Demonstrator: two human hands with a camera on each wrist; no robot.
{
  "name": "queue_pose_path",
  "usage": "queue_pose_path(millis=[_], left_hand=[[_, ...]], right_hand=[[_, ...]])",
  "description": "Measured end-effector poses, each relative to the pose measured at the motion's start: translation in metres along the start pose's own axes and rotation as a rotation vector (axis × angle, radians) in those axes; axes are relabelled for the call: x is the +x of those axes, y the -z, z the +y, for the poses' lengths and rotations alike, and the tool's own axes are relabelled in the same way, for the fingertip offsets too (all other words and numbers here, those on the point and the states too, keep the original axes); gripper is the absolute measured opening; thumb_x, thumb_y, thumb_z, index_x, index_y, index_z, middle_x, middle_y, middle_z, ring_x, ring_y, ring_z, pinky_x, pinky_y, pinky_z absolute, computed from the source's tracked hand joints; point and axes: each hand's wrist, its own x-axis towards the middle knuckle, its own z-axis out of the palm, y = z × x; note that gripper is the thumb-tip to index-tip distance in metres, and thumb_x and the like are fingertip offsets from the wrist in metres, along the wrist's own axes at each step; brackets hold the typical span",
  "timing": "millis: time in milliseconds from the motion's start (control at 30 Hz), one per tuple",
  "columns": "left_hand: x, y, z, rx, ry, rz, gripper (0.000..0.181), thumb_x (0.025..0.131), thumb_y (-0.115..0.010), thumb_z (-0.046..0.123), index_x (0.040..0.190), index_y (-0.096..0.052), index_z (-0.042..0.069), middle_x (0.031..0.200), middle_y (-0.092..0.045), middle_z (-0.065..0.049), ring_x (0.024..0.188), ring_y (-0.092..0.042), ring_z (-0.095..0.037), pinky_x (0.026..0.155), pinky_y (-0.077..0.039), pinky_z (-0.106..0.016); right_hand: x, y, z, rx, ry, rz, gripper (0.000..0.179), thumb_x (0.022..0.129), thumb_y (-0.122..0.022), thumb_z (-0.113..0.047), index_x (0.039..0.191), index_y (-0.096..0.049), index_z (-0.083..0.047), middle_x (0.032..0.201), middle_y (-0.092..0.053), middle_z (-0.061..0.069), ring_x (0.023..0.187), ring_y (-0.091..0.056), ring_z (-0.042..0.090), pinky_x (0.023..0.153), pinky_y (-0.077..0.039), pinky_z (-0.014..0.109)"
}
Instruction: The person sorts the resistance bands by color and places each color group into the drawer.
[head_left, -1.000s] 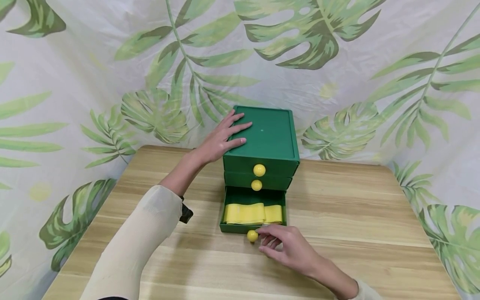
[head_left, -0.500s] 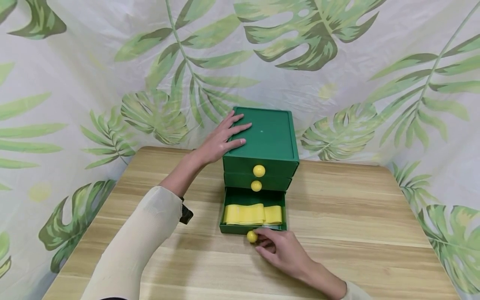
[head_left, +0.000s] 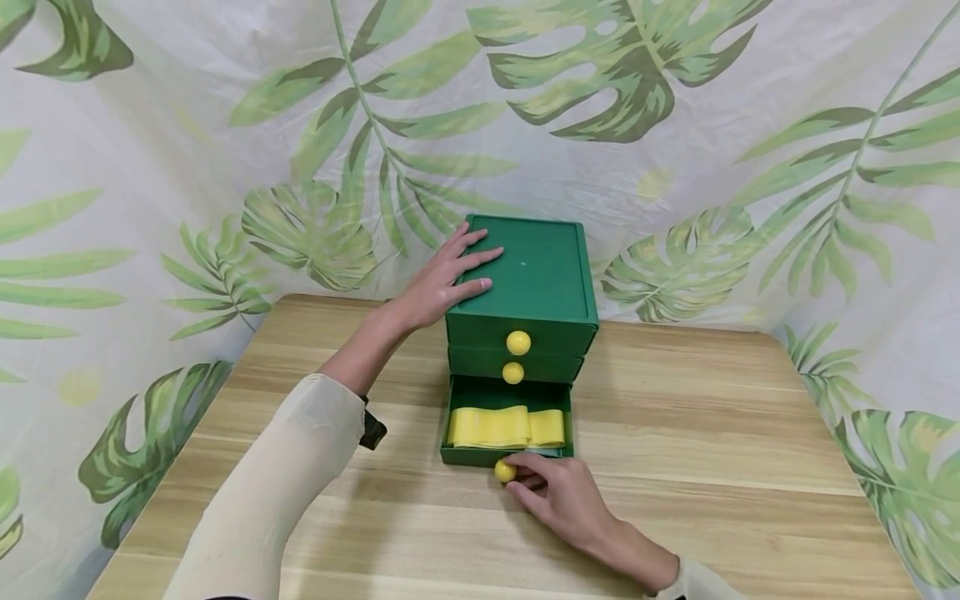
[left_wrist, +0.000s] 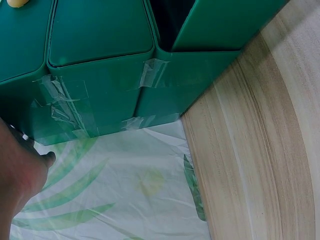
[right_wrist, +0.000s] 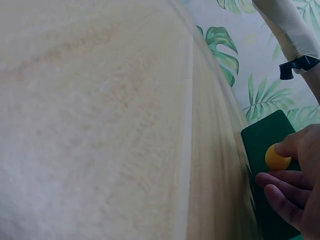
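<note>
A green drawer box point(head_left: 525, 271) with yellow ball knobs stands on the table. Its bottom drawer point(head_left: 447, 455) is pulled out and contains folded yellow ribbon-like strips point(head_left: 491, 427). My left hand point(head_left: 442, 283) rests with spread fingers on the left part of the box's top. In the left wrist view, only part of the left hand point(left_wrist: 22, 172) shows beside the box's taped side point(left_wrist: 100, 95). At the drawer's front, my right hand point(head_left: 566, 496) pinches the yellow knob point(head_left: 505, 471). The right wrist view shows that knob point(right_wrist: 276, 157) at the fingertips, against the green drawer front point(right_wrist: 265, 132).
The wooden table point(head_left: 705, 433) extends to both sides of the box. A leaf-patterned cloth point(head_left: 675, 167) hangs close behind it. Two upper drawers, with a top knob point(head_left: 518, 342) and a middle knob point(head_left: 513, 372), are closed above the pulled-out one.
My right hand has shifted slightly left, its fingers closing in on the bottom drawer's knob. The left hand stays on the box, and the drawer looks about as far out as before.
</note>
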Motion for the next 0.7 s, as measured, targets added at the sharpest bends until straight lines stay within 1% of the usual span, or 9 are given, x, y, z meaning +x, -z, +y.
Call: queue_pose_path(millis=[300, 700], left_hand=[[0.001, 0.0, -0.001, 0.008, 0.0, -0.002, 0.058, 0.109, -0.056, 0.035, 0.163, -0.045, 0.016, 0.176, -0.019, -0.012, 0.165, 0.005, -0.031, 0.13, -0.003, -0.057], [0.001, -0.001, 0.0, 0.006, 0.001, 0.007, 0.057, 0.109, -0.056, 0.036, 0.162, -0.046, 0.015, 0.176, -0.019, -0.013, 0.165, 0.004, -0.032, 0.13, -0.003, -0.058]], right_hand=[[0.005, -0.001, 0.006, -0.045, 0.035, 0.06, 0.023, 0.088, -0.087, -0.007, 0.11, -0.079, -0.01, 0.095, -0.081, 0.0, 0.079, -0.074, 0.0, 0.067, -0.057, 0.014], [0.011, 0.001, 0.008, -0.06, 0.022, 0.063, 0.022, 0.089, -0.087, -0.011, 0.109, -0.079, -0.012, 0.093, -0.081, -0.003, 0.076, -0.073, -0.004, 0.067, -0.056, 0.014]])
